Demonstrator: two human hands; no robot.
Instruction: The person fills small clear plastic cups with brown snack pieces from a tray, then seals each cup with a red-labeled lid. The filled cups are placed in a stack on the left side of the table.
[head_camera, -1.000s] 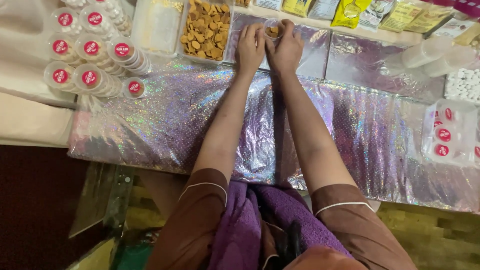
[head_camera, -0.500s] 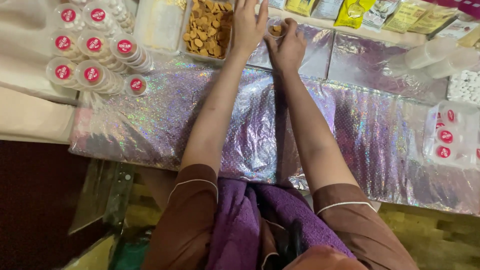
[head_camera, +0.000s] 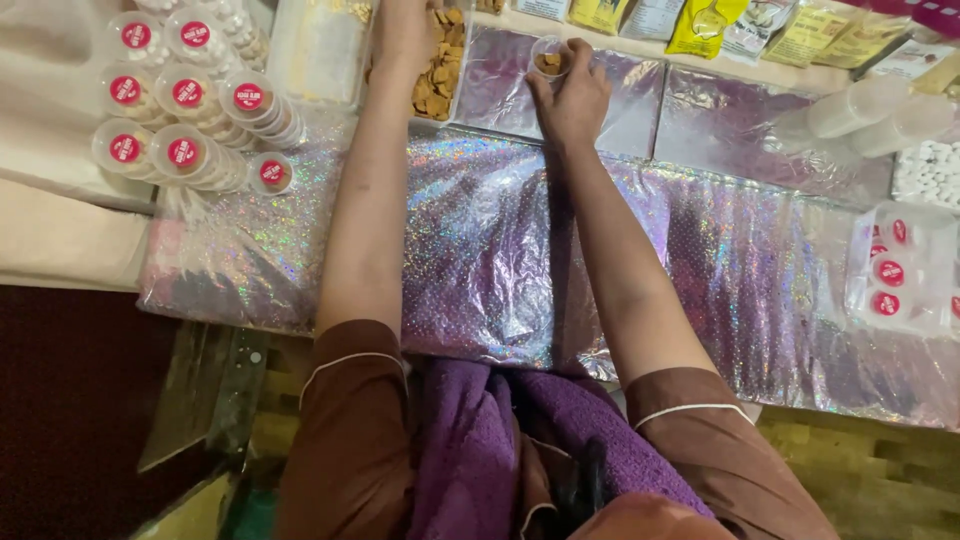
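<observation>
A: Where does the small clear cup (head_camera: 549, 60) lie?
B: At the far table edge, on the glittery foil sheet (head_camera: 480, 250), pinched by the right hand (head_camera: 572, 98) from below.
A: The left hand (head_camera: 405, 35)?
B: Over the tray of brown snacks (head_camera: 440, 85); its grip cannot be told.

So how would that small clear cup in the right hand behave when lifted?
The small clear cup looks thin and light, so probably flexes if squeezed. It is open-topped with snack pieces inside, so tilting likely spills them. The right hand wraps it.
</observation>
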